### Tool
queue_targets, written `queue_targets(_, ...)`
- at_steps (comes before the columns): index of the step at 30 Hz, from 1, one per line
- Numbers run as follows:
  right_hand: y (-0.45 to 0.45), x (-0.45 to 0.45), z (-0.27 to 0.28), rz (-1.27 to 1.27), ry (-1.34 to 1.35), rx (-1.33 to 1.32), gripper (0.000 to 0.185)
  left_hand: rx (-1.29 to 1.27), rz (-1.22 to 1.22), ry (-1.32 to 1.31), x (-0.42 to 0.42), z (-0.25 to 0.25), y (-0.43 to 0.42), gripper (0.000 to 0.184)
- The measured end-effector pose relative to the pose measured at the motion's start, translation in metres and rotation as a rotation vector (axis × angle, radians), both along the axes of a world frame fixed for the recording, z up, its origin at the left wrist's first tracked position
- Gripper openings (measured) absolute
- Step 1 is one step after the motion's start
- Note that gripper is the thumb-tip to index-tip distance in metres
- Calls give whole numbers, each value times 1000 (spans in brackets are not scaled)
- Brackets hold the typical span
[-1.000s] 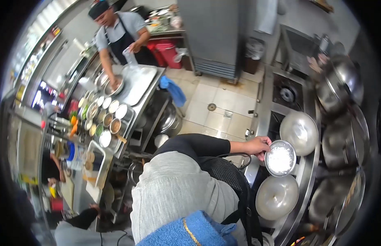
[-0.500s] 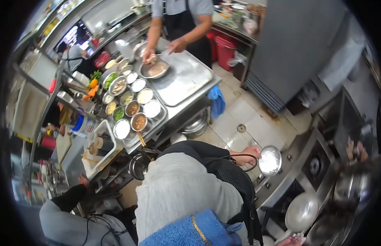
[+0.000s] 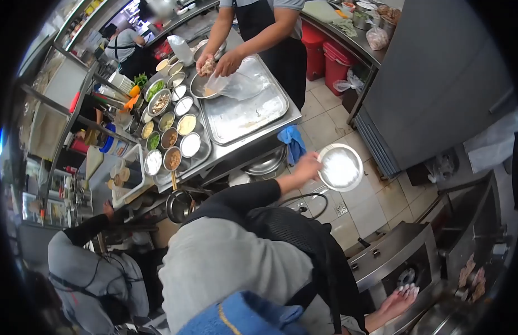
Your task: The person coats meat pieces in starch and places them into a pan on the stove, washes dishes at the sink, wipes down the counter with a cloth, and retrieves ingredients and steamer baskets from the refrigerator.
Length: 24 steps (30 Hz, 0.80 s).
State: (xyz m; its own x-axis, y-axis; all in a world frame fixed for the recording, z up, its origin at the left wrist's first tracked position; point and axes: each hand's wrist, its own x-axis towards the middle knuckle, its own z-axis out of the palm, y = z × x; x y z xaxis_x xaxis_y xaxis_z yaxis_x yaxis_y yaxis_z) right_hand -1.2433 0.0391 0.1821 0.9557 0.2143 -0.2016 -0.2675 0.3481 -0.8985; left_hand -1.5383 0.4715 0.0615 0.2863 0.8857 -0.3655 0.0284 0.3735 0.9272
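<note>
My left hand (image 3: 308,168), at the end of a black sleeve, grips the rim of a round bowl (image 3: 340,167). Its inside looks bright white; I cannot tell whether that is contents or glare. The bowl is over the tiled floor, between the prep table and the stove. Low on the right, my right hand (image 3: 399,301) reaches over the stove front with fingers stretched out, holding nothing visible. White shows on its fingertips. The nearest thing to it is a gas burner (image 3: 406,276).
Across the prep table, a co-worker's hands (image 3: 218,64) hold pale food and a clear bag over a metal bowl (image 3: 198,88). Beside it lie a metal tray (image 3: 247,120) and several ingredient bowls (image 3: 173,158). Another person's sleeve (image 3: 86,229) is at lower left. A grey cabinet (image 3: 437,84) stands right.
My left hand has carried the bowl away from the stove, toward the prep table. My right hand now shows fully, fingers spread. A clear bag has appeared at the co-worker's hands.
</note>
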Motion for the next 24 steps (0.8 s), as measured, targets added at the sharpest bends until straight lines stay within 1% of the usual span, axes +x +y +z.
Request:
queue_targets(2, 45, 42, 7, 86, -3, -26, 32, 80, 87, 16, -33, 27, 26, 20)
queue_targets(4, 84, 80, 11, 235, -34, 11, 31, 86, 204, 27, -64, 55, 39, 17)
queue_targets(6, 130, 83, 37, 298, -30, 38, 32, 100, 280, -16, -84, 52, 43, 16)
queue_targets(7, 142, 94, 31, 376, -75, 35, 34, 82, 309, -23, -86, 51, 40, 14)
queue_targets(8, 158, 93, 33, 375, -52, 30, 36, 69, 324, -48, -84, 56, 34, 14)
queue_targets(9, 174, 92, 28, 376, -42, 27, 36, 12, 280, -50, -83, 53, 32, 14)
queue_targets(10, 183, 92, 25, 362, -32, 10, 37, -10, 283, -65, -75, 40, 32, 14)
queue_targets(13, 207, 81, 20, 403, -6, 52, 39, -117, 161, -169, -47, 1, 34, 15)
queue_targets(15, 223, 62, 33, 419, -7, 73, 41, -228, 205, -127, -20, 4, 30, 14)
queue_targets(16, 228, 51, 40, 413, -11, 73, 42, -319, 178, -118, -2, 4, 28, 13)
queue_targets(17, 231, 44, 42, 409, -53, 62, 41, -304, 90, -142, 6, -16, 28, 14)
queue_targets(18, 232, 39, 56, 388, -7, 63, 42, -300, -28, -169, 13, -34, 35, 15)
queue_targets(19, 227, 37, 50, 351, -17, 110, 40, -333, -79, -144, 24, -32, 37, 15)
queue_targets(20, 223, 37, 50, 252, -8, 70, 38, -360, -134, -120, 40, -26, 37, 15)
queue_targets(22, 200, 47, 26, 153, -34, 89, 35, -430, -232, 8, 68, -21, 40, 13)
queue_targets(23, 192, 52, 21, 68, -6, 124, 34, -463, -305, -3, 82, -28, 40, 17)
queue_targets(24, 183, 58, 26, -1, 58, 101, 27, -491, -347, -20, 101, -34, 42, 21)
